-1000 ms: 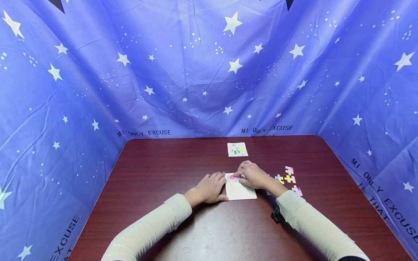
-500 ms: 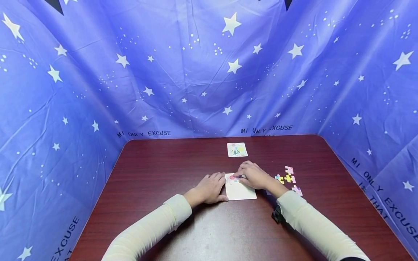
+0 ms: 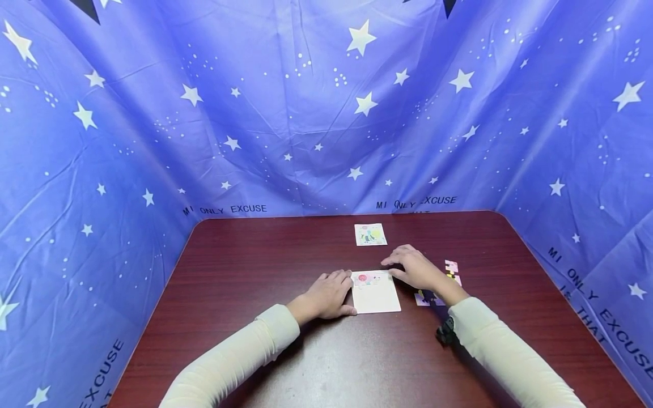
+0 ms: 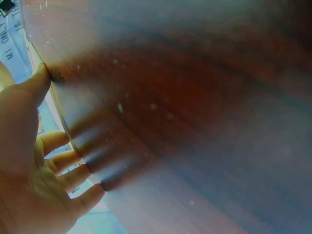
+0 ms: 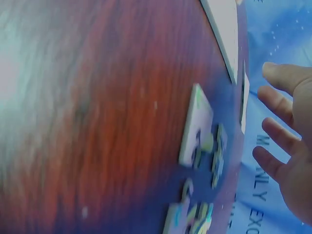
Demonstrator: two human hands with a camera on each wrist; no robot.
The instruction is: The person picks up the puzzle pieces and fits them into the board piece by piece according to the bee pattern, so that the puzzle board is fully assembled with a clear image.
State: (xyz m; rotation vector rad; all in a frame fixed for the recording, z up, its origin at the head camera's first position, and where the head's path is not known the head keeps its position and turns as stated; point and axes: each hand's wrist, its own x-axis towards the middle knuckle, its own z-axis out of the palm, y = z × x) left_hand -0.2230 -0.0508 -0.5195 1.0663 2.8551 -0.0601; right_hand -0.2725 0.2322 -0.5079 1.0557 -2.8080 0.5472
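Observation:
A white square puzzle board [image 3: 376,300] lies on the table, with a row of pink-patterned jigsaw pieces [image 3: 363,279] along its far edge. My left hand [image 3: 329,294] rests at the board's left side, thumb near the close corner and fingers toward the far one. In the left wrist view its spread fingertips [image 4: 100,189] touch down along that edge. Over the board's far right corner hovers my right hand [image 3: 415,269], fingers loosely extended and holding nothing. Below it, in the right wrist view, a loose jigsaw piece [image 5: 195,131] lies flat on the table.
Right of the board lie several loose jigsaw pieces, among them a purple one [image 3: 427,299] and a pink one [image 3: 451,266], partly hidden by my right forearm. A small picture card [image 3: 370,234] lies behind the board. Starry blue cloth [image 3: 306,113] hangs around the dark wooden table [image 3: 245,260].
My right hand has lifted off the pieces at the board's far edge and moved right, uncovering that row. My left hand has stayed in place.

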